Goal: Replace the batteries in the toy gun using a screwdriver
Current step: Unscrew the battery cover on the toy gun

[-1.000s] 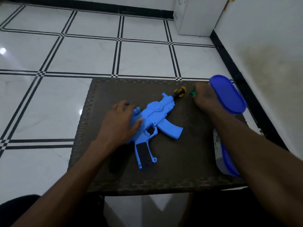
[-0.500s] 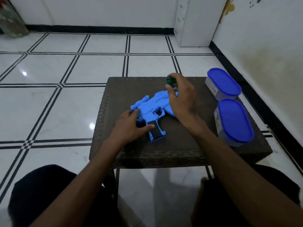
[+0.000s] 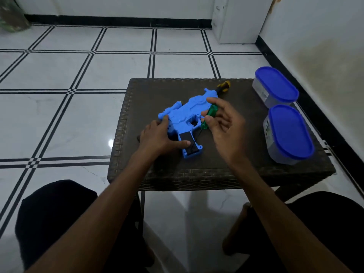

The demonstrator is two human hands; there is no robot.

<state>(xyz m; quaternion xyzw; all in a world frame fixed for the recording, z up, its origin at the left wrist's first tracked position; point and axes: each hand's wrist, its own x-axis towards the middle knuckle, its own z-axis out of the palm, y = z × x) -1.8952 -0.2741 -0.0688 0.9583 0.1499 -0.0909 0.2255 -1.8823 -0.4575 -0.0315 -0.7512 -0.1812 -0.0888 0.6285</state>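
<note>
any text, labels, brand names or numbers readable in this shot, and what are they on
None can be read.
Near container: dark marks on a label on its clear side, too small and blurred to read.
Far container: faint marks on its side, also unreadable.
Toy gun, green screwdriver held by the right hand, and the black cover by the left hand: no lettering visible.

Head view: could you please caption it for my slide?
Left hand steadies blue toy gun; right hand aims green screwdriver at its grip.

White tiled floor (image 3: 98, 75), wicker table (image 3: 216, 174)
</note>
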